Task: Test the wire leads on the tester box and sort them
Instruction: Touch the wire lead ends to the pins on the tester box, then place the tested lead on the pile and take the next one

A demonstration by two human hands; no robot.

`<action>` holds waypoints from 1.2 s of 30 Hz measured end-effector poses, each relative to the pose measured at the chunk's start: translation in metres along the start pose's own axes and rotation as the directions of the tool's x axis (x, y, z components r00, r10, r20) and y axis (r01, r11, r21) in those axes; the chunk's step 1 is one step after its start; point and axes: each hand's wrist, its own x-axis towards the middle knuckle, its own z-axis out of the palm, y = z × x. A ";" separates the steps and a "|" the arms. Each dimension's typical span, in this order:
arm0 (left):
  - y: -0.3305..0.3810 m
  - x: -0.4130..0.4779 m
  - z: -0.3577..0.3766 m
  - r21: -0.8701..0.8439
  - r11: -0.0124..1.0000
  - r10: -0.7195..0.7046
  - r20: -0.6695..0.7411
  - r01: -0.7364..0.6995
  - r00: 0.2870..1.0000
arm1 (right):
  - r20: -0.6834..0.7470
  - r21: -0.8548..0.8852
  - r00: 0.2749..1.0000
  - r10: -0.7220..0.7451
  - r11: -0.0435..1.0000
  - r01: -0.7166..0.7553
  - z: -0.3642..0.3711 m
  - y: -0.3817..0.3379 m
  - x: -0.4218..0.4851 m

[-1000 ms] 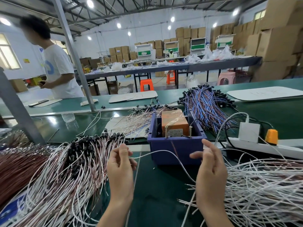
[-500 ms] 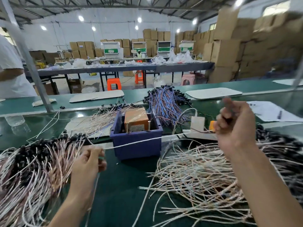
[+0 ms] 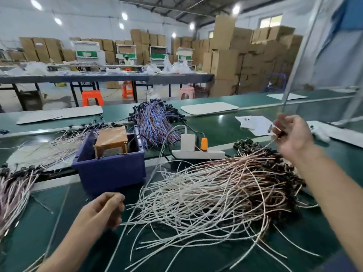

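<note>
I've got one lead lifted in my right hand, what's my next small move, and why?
Probably carry it left to the tester box in the blue bin: your right hand pinches its black connector above the pile, nowhere near the tester yet.

Place: a factory assembly hall.
Roof: bare steel trusses (image 3: 182,10) with round lamps (image 3: 124,16).
Stock: cartons (image 3: 231,55) stacked high along the back wall.
Benches: a long green bench (image 3: 216,122) in front; a grey table (image 3: 106,77) behind it, with plastic stools (image 3: 92,98) beside.
Work: heaps of wires (image 3: 206,189), a tester (image 3: 111,141) in a blue bin (image 3: 110,169), a power strip (image 3: 198,154).
</note>
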 end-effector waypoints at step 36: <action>0.018 0.050 -0.177 0.955 -0.002 0.260 -0.286 0.296 0.922 | 0.834 -0.378 0.527 0.163 0.864 0.332 0.220 0.230 -0.274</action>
